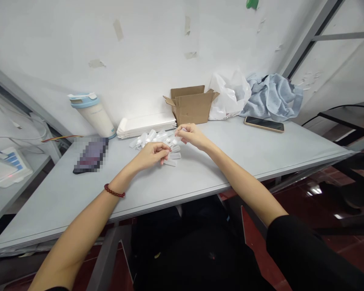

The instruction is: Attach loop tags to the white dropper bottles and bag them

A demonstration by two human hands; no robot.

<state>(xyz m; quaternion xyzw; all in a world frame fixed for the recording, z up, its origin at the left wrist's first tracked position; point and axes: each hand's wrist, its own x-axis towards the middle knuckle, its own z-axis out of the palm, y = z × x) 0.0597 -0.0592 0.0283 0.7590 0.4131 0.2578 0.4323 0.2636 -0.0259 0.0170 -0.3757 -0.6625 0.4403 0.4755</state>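
My left hand (151, 154) hovers over the grey table (230, 161), fingers curled in a pinch on a small clear plastic piece (172, 155). My right hand (191, 134) is just behind it, fingers closed on another small clear plastic piece (182, 130). A pile of small clear plastic pieces (150, 138) lies on the table right behind both hands. A red bead bracelet (114, 191) circles my left wrist.
At the back stand a stack of white trays (145, 124), an open cardboard box (190, 105), a white plastic bag (229, 95), a blue cloth (271, 96) and a blue-lidded cup (92, 113). A phone (263, 124) lies right, a dark device (91, 155) left.
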